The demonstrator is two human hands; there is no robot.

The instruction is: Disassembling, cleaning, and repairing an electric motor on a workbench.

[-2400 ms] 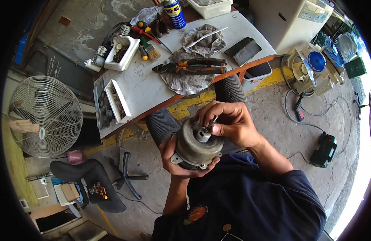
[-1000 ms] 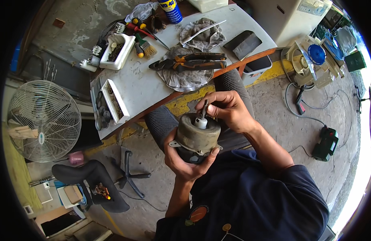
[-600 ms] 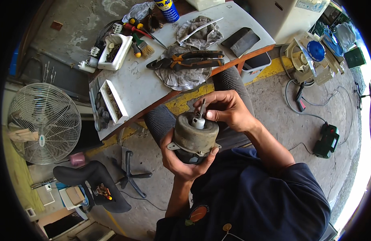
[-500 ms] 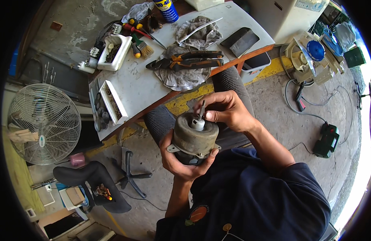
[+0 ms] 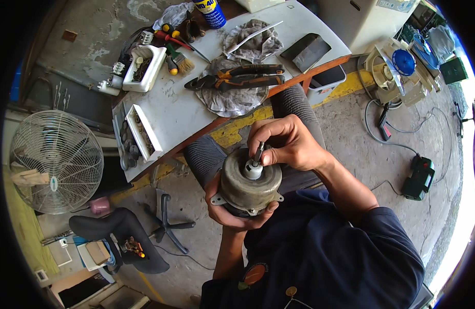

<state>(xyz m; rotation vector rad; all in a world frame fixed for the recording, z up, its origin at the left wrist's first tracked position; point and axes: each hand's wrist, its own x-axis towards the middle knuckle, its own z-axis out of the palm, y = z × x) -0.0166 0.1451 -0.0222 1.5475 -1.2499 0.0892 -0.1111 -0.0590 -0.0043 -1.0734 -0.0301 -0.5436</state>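
Observation:
I hold a round, dull grey metal motor (image 5: 248, 188) above my lap, with my left hand (image 5: 224, 211) wrapped round its lower body and mounting tabs. A white collar (image 5: 252, 172) sits in the middle of its top around an upright metal shaft (image 5: 258, 152). The thumb and curled fingers of my right hand (image 5: 286, 147) are closed on the upper part of that shaft. Beyond my hands, black-and-orange pliers (image 5: 248, 81) lie on a dirty rag (image 5: 224, 105) near the edge of the white table (image 5: 186, 123).
On the table are a spray can (image 5: 210, 13), brush (image 5: 183, 65), screwdrivers (image 5: 173, 38), white tray (image 5: 143, 68), long box (image 5: 144, 133) and dark flat object (image 5: 305, 53). A wire fan (image 5: 56, 159) stands left. Right are an appliance (image 5: 363, 20), cables and green case (image 5: 418, 176).
Since about a second ago the motor has tilted, showing more of its top face. My right thumb and fingers have come lower and closer round the shaft. The view has shifted slightly.

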